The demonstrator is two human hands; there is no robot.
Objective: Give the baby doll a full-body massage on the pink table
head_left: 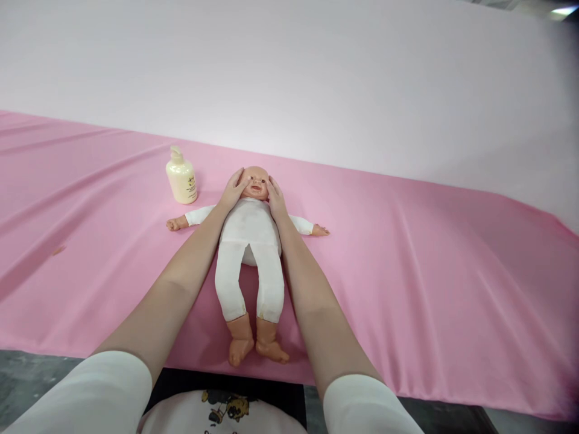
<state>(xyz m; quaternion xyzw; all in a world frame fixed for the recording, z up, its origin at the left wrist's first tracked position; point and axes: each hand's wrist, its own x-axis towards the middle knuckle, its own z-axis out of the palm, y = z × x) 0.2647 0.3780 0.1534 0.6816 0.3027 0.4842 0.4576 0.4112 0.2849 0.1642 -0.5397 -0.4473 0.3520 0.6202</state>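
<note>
the doll [250, 226] lies face up on the pink bench [407, 253], feet toward 6 o'clock. the left hand [234, 190] and right hand [275, 198] cup its cheeks, fingers spread flat, gripping nothing. a lotion bottle [181, 176] stands upright at 10 o'clock, untouched; the face is being rubbed.

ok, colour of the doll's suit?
White, plain; the doll lies on the pink cloth. Head view shows it best.

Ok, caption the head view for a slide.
Both hands, left hand and right hand, cup a baby doll's cheeks beside a lotion bottle.
</note>
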